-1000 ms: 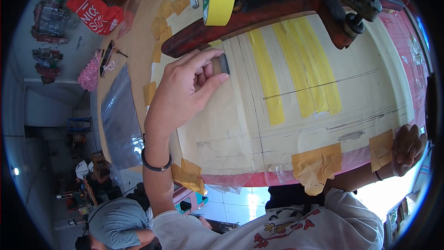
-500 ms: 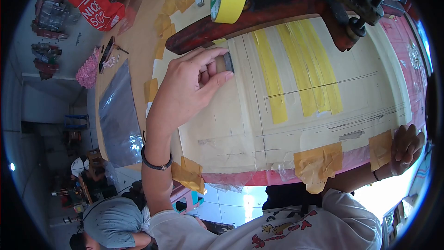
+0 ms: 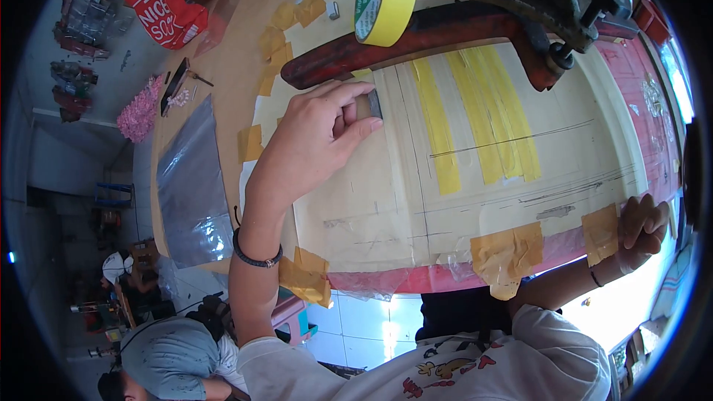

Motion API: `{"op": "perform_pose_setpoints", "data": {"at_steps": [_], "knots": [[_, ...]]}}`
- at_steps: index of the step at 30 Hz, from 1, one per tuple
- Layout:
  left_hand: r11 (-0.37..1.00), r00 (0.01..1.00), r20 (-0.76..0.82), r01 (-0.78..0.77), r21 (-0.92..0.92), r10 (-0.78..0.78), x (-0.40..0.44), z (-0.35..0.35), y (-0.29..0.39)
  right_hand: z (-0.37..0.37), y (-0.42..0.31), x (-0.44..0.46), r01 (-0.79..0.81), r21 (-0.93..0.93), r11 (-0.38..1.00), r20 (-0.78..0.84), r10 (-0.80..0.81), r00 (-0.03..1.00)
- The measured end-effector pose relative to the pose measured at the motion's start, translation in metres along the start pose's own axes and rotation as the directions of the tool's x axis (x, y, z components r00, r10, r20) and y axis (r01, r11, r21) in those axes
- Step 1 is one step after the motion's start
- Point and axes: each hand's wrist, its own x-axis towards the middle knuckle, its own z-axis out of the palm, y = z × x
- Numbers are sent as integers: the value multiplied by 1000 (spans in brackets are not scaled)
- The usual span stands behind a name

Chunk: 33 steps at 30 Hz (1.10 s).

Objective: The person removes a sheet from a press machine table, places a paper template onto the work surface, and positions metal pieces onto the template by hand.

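Observation:
My left hand (image 3: 323,130) pinches a small dark grey bar (image 3: 375,104) between thumb and fingers, holding it against the pale sheet (image 3: 356,200) that covers the table. Its far end lies near the long red-brown arm (image 3: 401,37) of a machine. Yellow tape strips (image 3: 494,119) and thin drawn lines run across the sheet to the right of the bar. My right hand (image 3: 642,226) is at the sheet's right corner, beside a brown tape patch (image 3: 600,234). Its fingers are curled; whatever they hold, if anything, is hidden.
A yellow tape roll (image 3: 397,0) hangs on the machine above the sheet. On the left are a grey plastic sheet (image 3: 194,186), a phone (image 3: 176,78) and a red bag (image 3: 162,7). A co-worker in a grey shirt (image 3: 171,360) is at the lower left.
The camera view has shifted slightly, so the scene sits a little differently in the frame. My left hand keeps its pinch on the bar at about the same spot.

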Motion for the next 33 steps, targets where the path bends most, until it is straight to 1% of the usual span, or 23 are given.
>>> {"op": "perform_pose_setpoints", "data": {"at_steps": [2,4,7,8,9,10,11,14,16,18,19,20,21,23,26,27,28,29,32,33], "knots": [[1000,1000,6,-7,3,7,0,-1,1,6,3,0,42,-75,996,-91,-49,995],[1000,1000,3,-18,-18,18,-1,1,-3,0,-3,5,-34,-113,993,5,35,999],[996,996,-45,-74,-48,72,-3,2,-1,-5,-8,16,-112,60,992,107,105,989],[997,998,-18,-66,-44,65,-4,3,-2,-4,-16,17,-135,88,987,139,122,983],[997,998,-2,-63,-35,63,-4,3,-4,-5,-23,15,-157,-9,988,140,157,978],[998,998,5,-64,-19,64,-2,1,-6,-8,-30,21,-119,37,992,309,102,946],[995,996,-15,-93,-18,93,-2,2,-9,-12,-37,28,-101,88,991,465,48,884],[987,986,-53,-159,24,160,-6,3,-6,31,-49,41,-132,111,985,572,45,819],[980,980,-67,-183,80,188,-11,-4,9,108,-50,51,-211,-117,971,445,241,862],[964,963,-28,-267,-11,267,-11,-11,8,154,-25,62,-210,-308,928,523,349,778],[950,952,-11,-306,-61,306,-13,-14,7,169,-12,65,-300,-317,900,547,431,717],[940,949,10,-309,-146,314,-15,-14,7,183,0,67,-384,-333,861,565,509,649],[923,944,30,-315,-223,329,-16,-15,7,190,16,68,-455,-307,836,547,546,635],[879,934,59,-310,-362,353,-14,-16,2,201,42,65,-586,-306,751,405,659,634],[868,932,159,-228,-442,326,-19,-17,13,209,65,70,-622,-280,732,350,681,644],[905,928,207,-221,-362,310,-19,-17,18,209,70,69,-639,-283,715,327,698,636],[906,922,191,-261,-332,336,-19,-11,21,208,74,68,-657,-287,697,304,717,627],[905,916,174,-301,-301,362,-18,-4,25,208,77,67,-676,-291,677,282,736,616],[879,883,80,-444,-173,462,-17,10,28,199,83,66,-732,-178,658,352,737,577],[862,865,44,-491,-122,499,-16,14,28,197,83,65,-716,-174,676,341,724,600]]}}
